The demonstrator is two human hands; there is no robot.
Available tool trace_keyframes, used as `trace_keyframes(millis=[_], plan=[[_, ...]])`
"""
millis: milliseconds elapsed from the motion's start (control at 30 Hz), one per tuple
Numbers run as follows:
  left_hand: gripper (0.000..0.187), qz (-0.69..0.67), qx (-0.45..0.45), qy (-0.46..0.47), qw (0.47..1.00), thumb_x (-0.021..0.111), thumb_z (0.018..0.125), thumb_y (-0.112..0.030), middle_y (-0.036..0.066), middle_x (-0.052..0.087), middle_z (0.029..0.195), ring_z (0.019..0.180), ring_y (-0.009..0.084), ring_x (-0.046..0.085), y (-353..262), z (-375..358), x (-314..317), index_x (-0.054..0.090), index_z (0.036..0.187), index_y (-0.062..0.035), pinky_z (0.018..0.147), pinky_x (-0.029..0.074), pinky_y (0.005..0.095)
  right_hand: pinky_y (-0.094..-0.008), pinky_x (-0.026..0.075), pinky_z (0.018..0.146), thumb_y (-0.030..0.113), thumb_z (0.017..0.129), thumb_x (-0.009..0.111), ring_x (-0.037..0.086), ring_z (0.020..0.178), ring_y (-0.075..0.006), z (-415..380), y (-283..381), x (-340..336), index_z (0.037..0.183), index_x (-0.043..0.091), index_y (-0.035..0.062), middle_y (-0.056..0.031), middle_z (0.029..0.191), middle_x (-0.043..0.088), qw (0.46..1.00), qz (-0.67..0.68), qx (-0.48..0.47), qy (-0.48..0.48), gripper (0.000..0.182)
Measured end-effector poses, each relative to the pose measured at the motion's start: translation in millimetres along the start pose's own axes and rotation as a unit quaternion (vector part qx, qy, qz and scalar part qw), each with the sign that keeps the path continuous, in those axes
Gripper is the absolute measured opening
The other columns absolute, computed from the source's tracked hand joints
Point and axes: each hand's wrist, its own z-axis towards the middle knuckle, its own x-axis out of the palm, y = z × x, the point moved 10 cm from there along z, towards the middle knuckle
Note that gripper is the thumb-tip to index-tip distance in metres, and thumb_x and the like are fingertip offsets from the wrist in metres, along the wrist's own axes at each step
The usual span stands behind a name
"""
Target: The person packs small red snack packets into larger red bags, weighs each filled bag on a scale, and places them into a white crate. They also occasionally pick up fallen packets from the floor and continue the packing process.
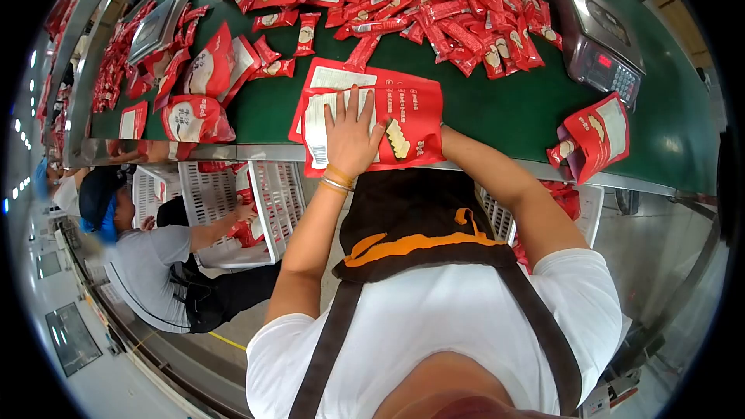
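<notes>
My left hand lies with fingers spread on a flat red pouch with white label panels and pale food pictures. The pouch rests at the near edge of the green table, with another red pouch showing beneath it. At the pouch's right edge, my right hand shows only its wrist; its fingers are hidden behind or in the pouch. Just beyond lies a heap of small red wrapped snack packets. To the right, a red pouch stands with a small packet at its mouth.
A digital scale with a lit red display stands at the right, and another scale at the left. Filled red pouches sit on the left side. White plastic crates stand below the table, where a co-worker reaches in.
</notes>
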Motion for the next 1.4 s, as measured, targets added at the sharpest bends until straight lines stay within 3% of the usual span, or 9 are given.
trace_keyframes(millis=[333, 433, 633, 700, 833, 933, 1033, 1233, 1400], plan=[[0.032, -0.201, 0.074, 0.200, 0.956, 0.066, 0.082, -0.034, 0.016, 0.065, 0.094, 0.088, 0.0343, 0.063, -2, 105, 63, 0.067, 0.101, -0.0077, 0.076, 0.050, 0.0424, -0.0352, 0.046, 0.098, 0.012, 0.094, 0.059, 0.058, 0.114, -0.0204, -31, -4, -47, 0.132, 0.051, 0.0018, -0.0081, 0.131, 0.059, 0.995, 0.038, -0.013, -0.086, 0.040], [0.013, -0.225, 0.046, 0.064, 0.971, 0.059, 0.090, -0.018, 0.011, 0.063, 0.067, 0.057, 0.0262, 0.062, -19, 102, 7, 0.060, 0.091, -0.0048, 0.055, 0.046, 0.0388, -0.0344, 0.043, 0.102, 0.023, 0.088, 0.067, 0.053, 0.123, -0.0249, -100, 21, -130, 0.135, 0.047, -0.0021, -0.0159, 0.138, 0.052, 0.910, 0.151, 0.000, -0.387, 0.057], [0.008, -0.154, 0.129, -0.082, 0.976, 0.065, 0.084, -0.009, 0.013, 0.066, 0.088, 0.089, 0.0321, 0.063, -140, 75, -94, 0.060, 0.090, -0.0068, 0.075, 0.048, 0.0402, -0.0320, 0.048, 0.090, 0.020, 0.083, 0.072, 0.060, 0.099, -0.0122, -97, 71, -97, 0.117, 0.064, 0.0062, -0.0034, 0.108, 0.068, 0.977, 0.062, 0.153, -0.133, 0.038], [0.017, -0.240, 0.185, -0.280, 0.911, 0.065, 0.081, -0.003, 0.015, 0.064, 0.105, 0.101, 0.0325, 0.060, -148, 57, -144, 0.061, 0.098, -0.0041, 0.087, 0.045, 0.0399, -0.0313, 0.049, 0.088, 0.018, 0.085, 0.070, 0.061, 0.096, -0.0119, -117, 102, -137, 0.116, 0.064, 0.0048, -0.0030, 0.107, 0.068, 0.944, 0.149, -0.062, -0.287, 0.034], [0.035, -0.300, 0.169, -0.309, 0.887, 0.067, 0.080, -0.006, 0.017, 0.058, 0.122, 0.117, 0.0370, 0.052, -124, 21, -124, 0.057, 0.113, -0.0027, 0.101, 0.038, 0.0455, -0.0280, 0.052, 0.072, 0.020, 0.091, 0.065, 0.065, 0.082, -0.0105, -194, 90, -256, 0.102, 0.068, 0.0044, -0.0019, 0.091, 0.070, 0.867, 0.199, -0.033, -0.455, 0.020], [0.038, -0.276, 0.130, -0.125, 0.944, 0.065, 0.083, -0.010, 0.019, 0.052, 0.131, 0.123, 0.0393, 0.047, -117, 18, -38, 0.055, 0.118, -0.0005, 0.105, 0.034, 0.0487, -0.0389, 0.053, 0.091, 0.016, 0.093, 0.063, 0.066, 0.101, -0.0243, -254, 72, -362, 0.119, 0.060, -0.0014, -0.0119, 0.113, 0.066, 0.690, 0.364, -0.257, -0.570, 0.031], [0.052, -0.122, 0.064, -0.027, 0.990, 0.061, 0.087, -0.024, 0.020, 0.039, 0.147, 0.138, 0.0391, 0.032, -103, -3, 56, 0.049, 0.131, 0.0005, 0.116, 0.020, 0.0524, -0.0420, 0.052, 0.091, 0.024, 0.095, 0.060, 0.065, 0.102, -0.0290, -303, 50, -397, 0.126, 0.055, 0.0000, -0.0134, 0.119, 0.064, 0.564, 0.409, -0.082, -0.713, 0.040], [0.054, -0.156, 0.021, -0.045, 0.986, 0.060, 0.088, -0.027, 0.019, 0.039, 0.147, 0.139, 0.0376, 0.033, -98, 2, 52, 0.048, 0.133, -0.0003, 0.116, 0.021, 0.0531, -0.0433, 0.053, 0.090, 0.052, 0.094, 0.055, 0.060, 0.113, -0.0291, -340, -5, -470, 0.136, 0.048, 0.0058, -0.0135, 0.129, 0.059, 0.586, 0.376, -0.151, -0.702, 0.062], [0.044, -0.176, 0.029, -0.087, 0.980, 0.061, 0.086, -0.022, 0.016, 0.052, 0.134, 0.133, 0.0350, 0.042, -100, -1, 45, 0.055, 0.123, -0.0003, 0.111, 0.031, 0.0499, -0.0350, 0.045, 0.050, 0.054, 0.095, 0.050, 0.051, 0.053, -0.0170, -353, -41, -420, 0.080, 0.055, 0.0108, -0.0031, 0.065, 0.057, 0.559, 0.296, -0.084, -0.770, 0.046]])
